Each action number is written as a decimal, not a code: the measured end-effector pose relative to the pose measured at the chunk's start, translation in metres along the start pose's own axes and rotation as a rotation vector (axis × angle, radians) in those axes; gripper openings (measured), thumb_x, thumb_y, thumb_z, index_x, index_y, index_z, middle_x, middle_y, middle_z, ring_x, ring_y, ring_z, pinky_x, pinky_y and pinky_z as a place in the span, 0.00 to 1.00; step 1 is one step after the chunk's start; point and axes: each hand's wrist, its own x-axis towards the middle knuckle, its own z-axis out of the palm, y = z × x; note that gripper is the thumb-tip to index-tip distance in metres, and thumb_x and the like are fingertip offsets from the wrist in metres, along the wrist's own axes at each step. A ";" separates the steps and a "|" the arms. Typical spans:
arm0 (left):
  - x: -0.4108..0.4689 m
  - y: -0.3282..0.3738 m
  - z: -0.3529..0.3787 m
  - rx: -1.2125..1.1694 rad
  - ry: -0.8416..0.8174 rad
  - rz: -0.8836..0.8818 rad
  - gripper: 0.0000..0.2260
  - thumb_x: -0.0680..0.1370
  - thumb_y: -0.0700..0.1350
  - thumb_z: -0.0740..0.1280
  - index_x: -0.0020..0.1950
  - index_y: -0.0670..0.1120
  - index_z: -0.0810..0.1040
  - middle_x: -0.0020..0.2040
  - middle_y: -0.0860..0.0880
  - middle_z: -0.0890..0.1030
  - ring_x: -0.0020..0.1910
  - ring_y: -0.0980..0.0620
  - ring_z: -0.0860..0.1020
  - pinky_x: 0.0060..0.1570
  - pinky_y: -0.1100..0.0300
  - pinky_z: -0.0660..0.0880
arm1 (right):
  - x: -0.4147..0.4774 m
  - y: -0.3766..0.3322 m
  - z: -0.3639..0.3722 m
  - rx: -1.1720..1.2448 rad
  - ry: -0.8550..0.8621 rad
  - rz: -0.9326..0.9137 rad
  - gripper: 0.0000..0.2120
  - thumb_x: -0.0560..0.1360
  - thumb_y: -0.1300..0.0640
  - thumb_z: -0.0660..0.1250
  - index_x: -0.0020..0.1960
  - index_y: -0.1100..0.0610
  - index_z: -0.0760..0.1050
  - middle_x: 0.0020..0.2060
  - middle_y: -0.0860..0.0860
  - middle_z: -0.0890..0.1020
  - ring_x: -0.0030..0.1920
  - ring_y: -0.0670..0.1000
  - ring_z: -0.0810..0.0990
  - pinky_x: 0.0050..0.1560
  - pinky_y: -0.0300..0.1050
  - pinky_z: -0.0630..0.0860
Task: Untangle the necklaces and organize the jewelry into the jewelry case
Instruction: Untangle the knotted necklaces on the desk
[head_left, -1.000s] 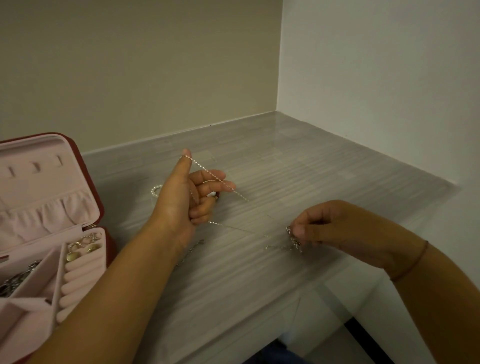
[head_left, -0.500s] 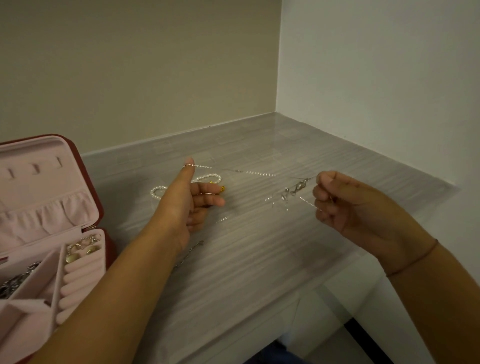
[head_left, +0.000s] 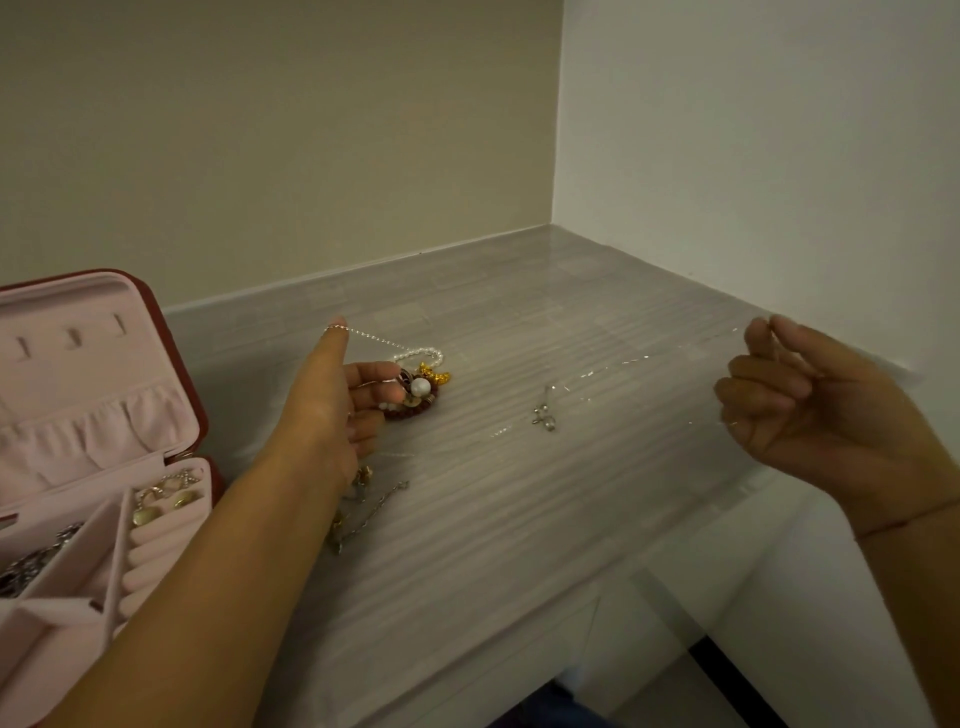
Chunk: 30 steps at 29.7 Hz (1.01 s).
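A thin necklace (head_left: 369, 336) is held taut above the table (head_left: 519, 545), looped over the thumb and gripped in the curled fingers of the left hand (head_left: 332, 410), and pinched in the curled right hand (head_left: 821, 415).

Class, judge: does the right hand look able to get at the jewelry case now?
Probably not: the right hand pinches the stretched necklace, and the jewelry case lies beyond the left arm.

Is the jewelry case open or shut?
Open. The case lid stands raised, and its pink compartments with jewelry show.

Home: jewelry case (head_left: 98, 415) on desk (head_left: 519, 493)
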 end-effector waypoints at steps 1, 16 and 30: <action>0.000 0.000 -0.001 -0.002 0.000 -0.001 0.27 0.78 0.66 0.54 0.38 0.44 0.76 0.25 0.49 0.76 0.15 0.57 0.56 0.16 0.71 0.54 | 0.002 -0.005 -0.009 0.020 -0.020 0.000 0.10 0.73 0.51 0.62 0.38 0.52 0.80 0.22 0.43 0.63 0.24 0.41 0.61 0.24 0.31 0.67; -0.009 0.003 0.008 0.452 -0.071 0.058 0.19 0.78 0.57 0.62 0.36 0.44 0.78 0.25 0.49 0.75 0.17 0.56 0.56 0.18 0.67 0.53 | 0.006 -0.022 -0.060 -0.489 -0.273 0.286 0.34 0.65 0.50 0.77 0.69 0.46 0.70 0.32 0.51 0.69 0.23 0.42 0.61 0.18 0.32 0.63; -0.031 -0.015 0.023 1.126 -0.063 0.416 0.07 0.77 0.46 0.61 0.44 0.52 0.79 0.42 0.55 0.81 0.39 0.53 0.78 0.41 0.57 0.75 | 0.013 -0.009 -0.014 -1.562 0.005 -0.016 0.05 0.75 0.56 0.67 0.46 0.51 0.82 0.41 0.48 0.83 0.44 0.48 0.80 0.48 0.38 0.75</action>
